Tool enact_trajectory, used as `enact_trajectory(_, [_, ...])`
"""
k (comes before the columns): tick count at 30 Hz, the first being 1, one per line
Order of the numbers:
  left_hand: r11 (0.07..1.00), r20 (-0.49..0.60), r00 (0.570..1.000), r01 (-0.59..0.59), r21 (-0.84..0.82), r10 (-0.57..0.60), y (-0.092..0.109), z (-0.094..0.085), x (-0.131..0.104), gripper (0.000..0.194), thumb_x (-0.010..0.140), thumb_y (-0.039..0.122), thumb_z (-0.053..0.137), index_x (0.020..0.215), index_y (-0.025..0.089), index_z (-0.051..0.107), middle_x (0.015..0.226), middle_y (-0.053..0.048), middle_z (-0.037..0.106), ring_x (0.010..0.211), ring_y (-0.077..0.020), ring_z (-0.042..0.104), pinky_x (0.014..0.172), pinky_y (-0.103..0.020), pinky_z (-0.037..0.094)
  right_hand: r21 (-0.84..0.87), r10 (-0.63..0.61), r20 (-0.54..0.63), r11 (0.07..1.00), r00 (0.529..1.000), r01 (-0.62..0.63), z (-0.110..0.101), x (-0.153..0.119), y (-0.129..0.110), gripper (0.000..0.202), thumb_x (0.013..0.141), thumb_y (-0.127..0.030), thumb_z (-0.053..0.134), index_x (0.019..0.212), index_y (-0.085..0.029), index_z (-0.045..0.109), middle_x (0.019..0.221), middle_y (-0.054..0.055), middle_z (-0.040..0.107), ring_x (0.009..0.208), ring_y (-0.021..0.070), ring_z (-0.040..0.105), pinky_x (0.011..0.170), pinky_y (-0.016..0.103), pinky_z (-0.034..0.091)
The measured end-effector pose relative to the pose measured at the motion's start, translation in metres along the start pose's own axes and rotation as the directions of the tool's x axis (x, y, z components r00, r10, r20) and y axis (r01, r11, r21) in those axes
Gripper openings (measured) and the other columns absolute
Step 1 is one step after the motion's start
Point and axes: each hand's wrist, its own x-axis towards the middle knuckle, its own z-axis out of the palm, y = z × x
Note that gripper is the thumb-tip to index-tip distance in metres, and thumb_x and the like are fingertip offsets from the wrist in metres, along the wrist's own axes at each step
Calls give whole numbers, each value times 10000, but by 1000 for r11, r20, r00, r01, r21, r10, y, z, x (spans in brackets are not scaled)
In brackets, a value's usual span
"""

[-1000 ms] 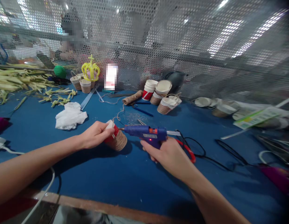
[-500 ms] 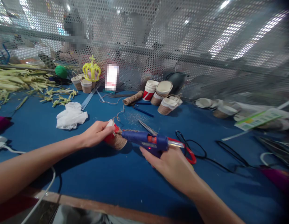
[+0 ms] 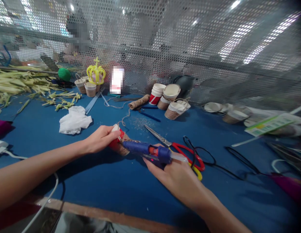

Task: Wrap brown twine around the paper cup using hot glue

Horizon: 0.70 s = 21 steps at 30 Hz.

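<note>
My left hand (image 3: 101,139) is closed round a red and white paper cup (image 3: 114,142), tipped on its side and partly wrapped in brown twine. Wrapped round the grip of a blue glue gun (image 3: 140,149), my right hand (image 3: 177,171) points its nozzle leftward at the cup's twine; the tip lies against or very near it. A small red light shows on the gun and a clear glue stick sticks out at its rear. From the cup a strand runs back to a twine roll (image 3: 139,102). Scissors (image 3: 165,140) with red and yellow handles lie behind my right hand.
Crumpled white cloth (image 3: 75,120) lies left of the cup. Twine-wrapped cups (image 3: 173,110) and stacked red cups (image 3: 156,94) stand at the back. Pale husks (image 3: 16,82) cover the far left. Black cord (image 3: 220,166) trails right. A perforated metal screen (image 3: 140,42) rises behind.
The glue gun and my right hand have shifted slightly left and down, uncovering more of the scissors. My left hand and the cup have hardly moved.
</note>
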Motion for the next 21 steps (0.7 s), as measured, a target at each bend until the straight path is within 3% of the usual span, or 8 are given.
enact_trajectory(12, [984, -37, 999, -10, 178, 17, -3, -1, -1, 402, 821, 414, 350, 725, 91, 569, 614, -10, 540, 574, -112, 478, 529, -208, 386, -7, 41, -60, 999, 997, -41, -11, 17, 5, 154, 765, -247, 471, 714, -183, 600, 595, 31, 614, 627, 173, 597, 547, 266, 450])
enact_trajectory(17, [974, -20, 999, -29, 225, 35, -2, -2, -3, 400, 829, 401, 327, 675, 103, 545, 595, -6, 517, 566, -115, 472, 539, -220, 399, 57, 192, 18, 980, 981, -193, -8, 20, 5, 212, 763, -256, 473, 587, -173, 557, 398, -18, 510, 382, 122, 504, 427, 242, 414])
enact_trajectory(21, [969, -16, 998, -50, 242, 55, -3, -2, -3, 399, 827, 406, 329, 661, 108, 535, 585, -1, 497, 557, -112, 454, 527, -219, 393, 141, 283, 46, 948, 958, -287, -4, 21, 8, 286, 744, -300, 519, 485, -184, 481, 380, -20, 503, 357, 108, 498, 415, 230, 423])
